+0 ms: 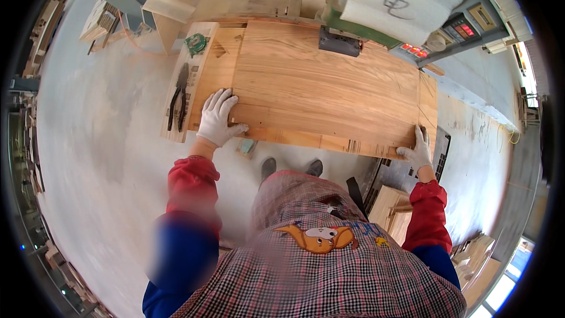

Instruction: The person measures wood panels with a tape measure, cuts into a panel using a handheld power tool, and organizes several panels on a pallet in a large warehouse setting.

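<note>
A person in a checked apron (306, 262) with a cartoon-animal appliqué stands before me at a wooden table (428, 112), and the oak-coloured wood panel (326, 76) lies flat across its top, between two gloved hands. The left hand (218, 118) is at the panel's near left corner, its fingers spread and pointing away from the body, the thumb out along the near side; its grip is released, the fingers parted rather than curled around the wood. The right hand (418, 149) is at the near right corner, fingers against the edge and thumb turned inward; whether that grip pinches the wood or only rests there, I cannot tell. To the left, a pale board (206, 35) carries a green tape measure (196, 43) at its far end and dark-handled pliers (178, 97) nearer the person. A dark grey block-shaped device (340, 42) sits at the panel's far edge. Beyond, at the right, stands a machine with a control box (462, 26) showing red-lit displays, a white sheet (406, 0) with handwriting draped beside it. Two dark shoes (268, 168) show on the grey floor (112, 153) below.
</note>
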`<move>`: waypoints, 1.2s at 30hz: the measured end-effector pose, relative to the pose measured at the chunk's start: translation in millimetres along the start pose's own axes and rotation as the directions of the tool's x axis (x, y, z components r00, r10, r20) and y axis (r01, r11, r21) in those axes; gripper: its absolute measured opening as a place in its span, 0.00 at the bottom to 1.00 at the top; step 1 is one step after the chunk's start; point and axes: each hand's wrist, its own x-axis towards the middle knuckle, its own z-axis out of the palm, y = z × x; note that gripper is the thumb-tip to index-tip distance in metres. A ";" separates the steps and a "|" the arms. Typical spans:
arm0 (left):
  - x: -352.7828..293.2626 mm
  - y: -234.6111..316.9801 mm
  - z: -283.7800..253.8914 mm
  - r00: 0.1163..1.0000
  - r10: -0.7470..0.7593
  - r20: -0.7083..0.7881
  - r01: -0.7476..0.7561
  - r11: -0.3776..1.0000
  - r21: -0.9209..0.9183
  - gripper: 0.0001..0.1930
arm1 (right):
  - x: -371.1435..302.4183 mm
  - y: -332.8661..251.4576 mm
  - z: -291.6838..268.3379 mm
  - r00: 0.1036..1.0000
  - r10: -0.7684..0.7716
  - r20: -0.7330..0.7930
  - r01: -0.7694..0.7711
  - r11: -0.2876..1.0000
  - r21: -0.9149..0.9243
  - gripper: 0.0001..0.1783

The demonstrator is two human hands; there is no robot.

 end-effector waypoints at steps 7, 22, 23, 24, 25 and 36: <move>-1.3 -20.4 -7.7 0.999 0.032 0.031 -0.031 0.999 -0.028 0.40 | -5.2 -22.5 3.7 0.998 0.057 0.023 -0.057 0.998 -0.004 0.58; -6.0 -33.5 -5.9 0.999 0.035 -0.004 -0.035 0.991 -0.129 0.38 | -4.4 -25.1 11.6 0.999 0.012 0.047 -0.015 0.998 0.066 0.58; -6.6 -34.1 -6.3 0.999 0.039 -0.002 -0.039 0.991 -0.130 0.38 | -4.5 -25.6 11.7 0.999 0.007 0.049 -0.010 0.997 0.071 0.59; -6.8 -34.7 -5.9 0.999 0.035 0.000 -0.035 0.991 -0.132 0.38 | -5.2 -26.4 12.1 0.999 0.004 0.050 -0.008 0.997 0.078 0.59; -6.9 -34.9 -5.4 0.999 0.032 0.003 -0.031 0.990 -0.134 0.38 | -5.2 -25.2 12.8 0.999 0.003 0.051 -0.007 0.997 0.082 0.59; -5.7 -34.4 -7.1 0.999 0.037 -0.025 -0.040 0.985 -0.166 0.37 | -9.0 -44.6 4.5 0.988 0.050 0.149 -0.087 0.963 0.255 0.55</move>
